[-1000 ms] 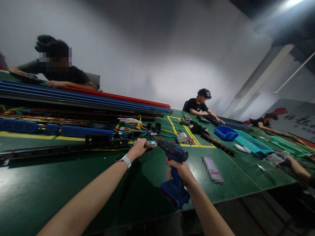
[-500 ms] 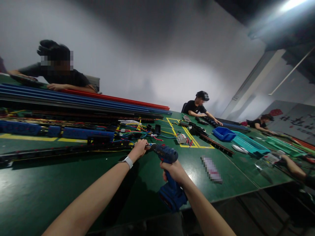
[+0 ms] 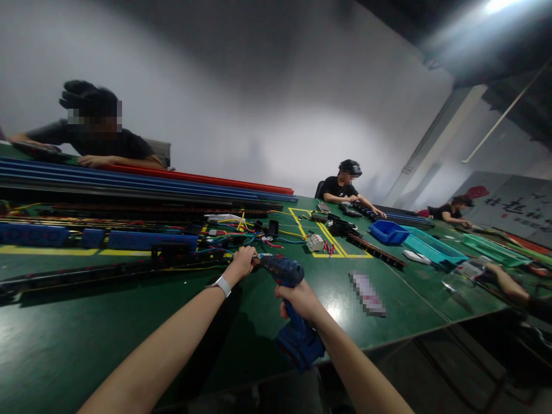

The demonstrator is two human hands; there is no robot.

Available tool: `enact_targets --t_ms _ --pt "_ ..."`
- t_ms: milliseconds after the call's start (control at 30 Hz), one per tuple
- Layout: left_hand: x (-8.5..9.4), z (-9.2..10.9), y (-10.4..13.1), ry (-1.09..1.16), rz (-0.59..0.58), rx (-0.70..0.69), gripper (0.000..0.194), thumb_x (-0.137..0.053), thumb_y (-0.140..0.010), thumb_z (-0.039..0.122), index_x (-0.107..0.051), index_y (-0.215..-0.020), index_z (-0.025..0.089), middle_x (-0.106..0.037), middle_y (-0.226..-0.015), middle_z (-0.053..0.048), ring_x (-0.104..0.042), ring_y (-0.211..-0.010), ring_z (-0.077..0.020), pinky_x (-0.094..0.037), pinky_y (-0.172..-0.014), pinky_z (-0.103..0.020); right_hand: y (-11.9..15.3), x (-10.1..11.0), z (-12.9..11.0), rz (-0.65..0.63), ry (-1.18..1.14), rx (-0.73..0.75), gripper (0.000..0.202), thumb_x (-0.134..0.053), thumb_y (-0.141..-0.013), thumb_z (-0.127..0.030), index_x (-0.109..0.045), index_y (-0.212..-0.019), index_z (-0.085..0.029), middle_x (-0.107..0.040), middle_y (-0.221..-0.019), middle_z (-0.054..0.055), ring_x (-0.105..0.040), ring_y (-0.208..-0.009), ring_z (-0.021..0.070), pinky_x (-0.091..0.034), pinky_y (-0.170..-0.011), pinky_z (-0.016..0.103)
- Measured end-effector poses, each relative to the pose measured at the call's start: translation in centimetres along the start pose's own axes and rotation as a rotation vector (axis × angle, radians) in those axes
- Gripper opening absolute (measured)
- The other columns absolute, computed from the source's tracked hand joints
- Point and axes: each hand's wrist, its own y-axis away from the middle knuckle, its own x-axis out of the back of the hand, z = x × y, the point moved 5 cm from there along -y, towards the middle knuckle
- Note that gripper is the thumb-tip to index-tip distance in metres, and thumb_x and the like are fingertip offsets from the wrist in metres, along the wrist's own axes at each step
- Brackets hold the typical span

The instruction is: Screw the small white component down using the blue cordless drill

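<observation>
My right hand (image 3: 299, 299) is wrapped round the handle of a blue cordless drill (image 3: 283, 270), whose nose points left. At the drill's tip my left hand (image 3: 244, 261) is closed, its fingers round something too small to make out. Just left of that hand lies the end of a long black strip (image 3: 107, 273). Behind it is a row of blue socket modules (image 3: 150, 240). Loose coloured wires (image 3: 233, 237) lie beyond my left hand, and a white block (image 3: 315, 242) stands to their right.
Blue and red rails (image 3: 194, 185) lie along the back left. A phone-like object (image 3: 366, 293), a blue bin (image 3: 388, 231) and a teal tray (image 3: 433, 247) are on the green table (image 3: 414, 322). Several people sit around; a person's hand (image 3: 498, 276) is at right.
The whole view has shifted slightly, with most things a little further left. My hands and the drill keep nearly the same pose beside the black strip's end.
</observation>
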Motion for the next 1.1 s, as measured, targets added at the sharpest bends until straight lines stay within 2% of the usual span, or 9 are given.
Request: enact_targets --t_ms 67,133,233,333,433,533,1100 --pt "0.0 -0.1 0.1 -0.002 0.004 -0.008 0.012 -0.057 -0.094 0.024 -0.061 -0.106 0.020 -0.065 -0.113 -0.010 -0.059 -0.108 -0.0273 -0.041 -0.088 -0.036 0.1 0.0 -0.1 -0.004 -0.020 -0.012 0.028 -0.066 -0.068 -0.027 -0.057 -0.092 -0.018 -0.060 -0.062 -0.005 -0.060 -0.041 0.0138 -0.043 -0.042 0.023" --pt "0.0 -0.1 0.1 0.004 0.009 -0.015 0.012 -0.056 -0.095 0.024 -0.060 -0.105 0.020 -0.065 -0.112 -0.010 -0.059 -0.108 -0.0268 -0.041 -0.088 -0.035 0.4 0.0 -0.2 -0.028 -0.049 -0.037 0.034 -0.070 -0.070 -0.030 -0.058 -0.099 -0.017 -0.070 -0.081 0.002 -0.065 -0.046 0.0142 -0.044 -0.043 0.022" --pt "0.1 -0.2 0.2 0.015 0.015 -0.024 0.010 -0.057 -0.093 0.021 -0.060 -0.103 0.020 -0.066 -0.112 -0.009 -0.059 -0.108 -0.0259 -0.041 -0.089 -0.035 1.0 -0.1 -0.2 -0.112 -0.106 -0.119 0.047 -0.072 -0.072 -0.033 -0.055 -0.114 -0.019 -0.074 -0.104 0.008 -0.072 -0.055 0.0177 -0.046 -0.044 0.022" --pt "0.2 -0.1 0.2 0.018 0.010 -0.022 0.010 -0.058 -0.092 0.018 -0.060 -0.101 0.020 -0.066 -0.110 -0.009 -0.059 -0.107 -0.0255 -0.041 -0.089 -0.034 1.2 -0.1 -0.2 -0.129 -0.106 -0.143 0.042 -0.069 -0.074 -0.030 -0.055 -0.111 -0.018 -0.074 -0.092 0.006 -0.071 -0.052 0.0174 -0.045 -0.042 0.021" --pt "0.3 0.0 0.2 0.014 -0.002 -0.015 0.011 -0.058 -0.091 0.017 -0.060 -0.100 0.020 -0.066 -0.109 -0.009 -0.058 -0.107 -0.0252 -0.041 -0.089 -0.034 0.9 -0.3 -0.1 -0.066 -0.082 -0.095 0.023 -0.064 -0.072 -0.025 -0.057 -0.093 -0.017 -0.066 -0.072 0.000 -0.064 -0.044 0.0136 -0.040 -0.040 0.019" --pt "0.4 0.1 0.2 0.017 0.008 -0.004 0.010 -0.058 -0.091 0.019 -0.060 -0.101 0.020 -0.066 -0.110 -0.009 -0.058 -0.107 -0.0255 -0.041 -0.089 -0.035 0.9 -0.8 0.0 -0.035 -0.050 -0.081 0.009 -0.059 -0.072 -0.023 -0.053 -0.075 -0.018 -0.057 -0.061 -0.003 -0.059 -0.041 0.0113 -0.039 -0.040 0.019" --pt "0.2 -0.1 0.2 0.080 0.019 -0.035 0.011 -0.060 -0.091 0.020 -0.061 -0.102 0.020 -0.065 -0.110 -0.009 -0.059 -0.109 -0.0250 -0.043 -0.093 -0.036 0.9 -1.6 0.1 -0.037 -0.026 0.017 0.006 -0.054 -0.068 -0.023 -0.050 -0.067 -0.019 -0.051 -0.058 -0.005 -0.055 -0.038 0.0102 -0.037 -0.039 0.021"
